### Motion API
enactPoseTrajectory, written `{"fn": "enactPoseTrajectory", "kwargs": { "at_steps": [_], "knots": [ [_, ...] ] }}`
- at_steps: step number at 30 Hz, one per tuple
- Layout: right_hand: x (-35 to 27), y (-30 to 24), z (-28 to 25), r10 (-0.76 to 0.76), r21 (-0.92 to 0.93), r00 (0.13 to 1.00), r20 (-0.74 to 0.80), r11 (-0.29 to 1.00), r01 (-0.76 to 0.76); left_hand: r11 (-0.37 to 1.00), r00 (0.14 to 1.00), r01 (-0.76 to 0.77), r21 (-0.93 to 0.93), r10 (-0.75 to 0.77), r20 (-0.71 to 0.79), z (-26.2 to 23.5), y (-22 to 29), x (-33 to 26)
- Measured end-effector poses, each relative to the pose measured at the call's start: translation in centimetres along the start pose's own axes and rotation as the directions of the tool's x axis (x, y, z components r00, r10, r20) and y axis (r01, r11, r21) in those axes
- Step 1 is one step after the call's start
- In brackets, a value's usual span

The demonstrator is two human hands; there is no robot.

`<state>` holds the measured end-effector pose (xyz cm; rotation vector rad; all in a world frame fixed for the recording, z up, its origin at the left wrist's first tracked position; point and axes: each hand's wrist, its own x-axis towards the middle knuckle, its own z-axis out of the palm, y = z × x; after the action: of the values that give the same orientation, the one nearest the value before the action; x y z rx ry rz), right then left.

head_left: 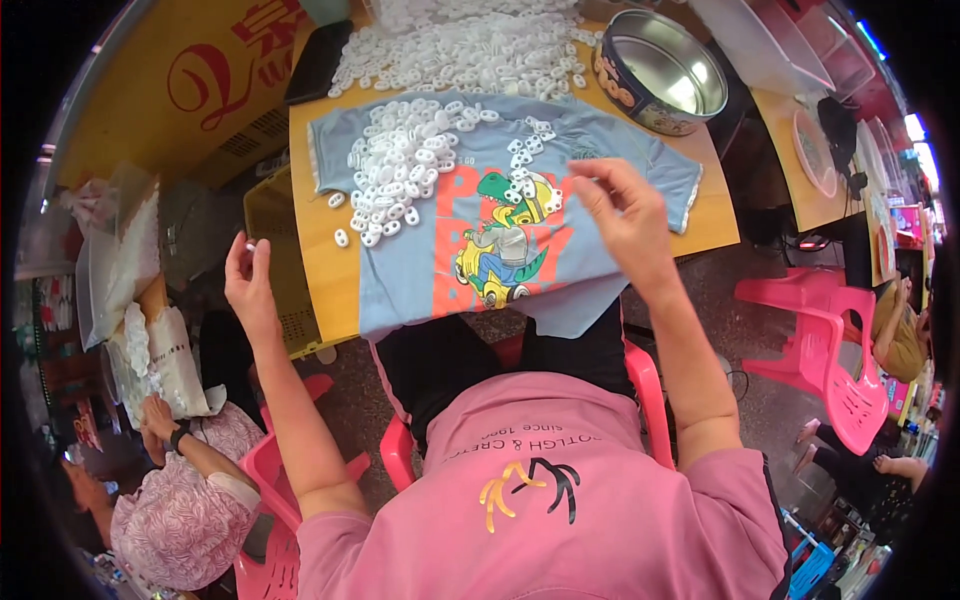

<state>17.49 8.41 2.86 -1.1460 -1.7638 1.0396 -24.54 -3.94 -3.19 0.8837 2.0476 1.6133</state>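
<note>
Two hands pinch: right hand and left hand each grip a small white ring.

I wear a loose pink short-sleeved cotton T-shirt, its sleeves ending above my elbows. On its chest sits a small printed motif of curved strokes, yellow on 1 side and black on the other, under 2 lines of dark lettering. Below it I have black trousers. My 2 forearms and hands are bare.
</note>
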Motion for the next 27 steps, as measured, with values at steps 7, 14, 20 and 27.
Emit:
{"fn": "enactPoseTrajectory", "kwargs": {
  "at_steps": [7,14,20,27],
  "knots": [
    [1.0,1.7,-2.2,-0.129,-0.359,0.991,-0.041,0.927,0.106,0.951,0.958,-0.243,0.193,0.266,-0.104,2.3,1.1,-4.2],
    [0.4,1.9,-0.5,-0.190,-0.411,0.977,0.094,0.887,0.212,0.939,0.937,-0.337,-0.070,0.342,0.074,9.0,6.8,-10.4],
    [-0.4,2.0,0.2,-0.177,-0.459,0.979,0.104,0.864,0.205,0.893,0.827,-0.431,-0.129,0.449,0.338,12.8,7.0,-13.5],
    [-0.8,2.2,0.9,-0.239,-0.517,0.957,0.164,0.805,0.290,0.920,0.772,-0.354,-0.170,0.390,0.501,14.1,7.1,-14.6]
  ]
}}
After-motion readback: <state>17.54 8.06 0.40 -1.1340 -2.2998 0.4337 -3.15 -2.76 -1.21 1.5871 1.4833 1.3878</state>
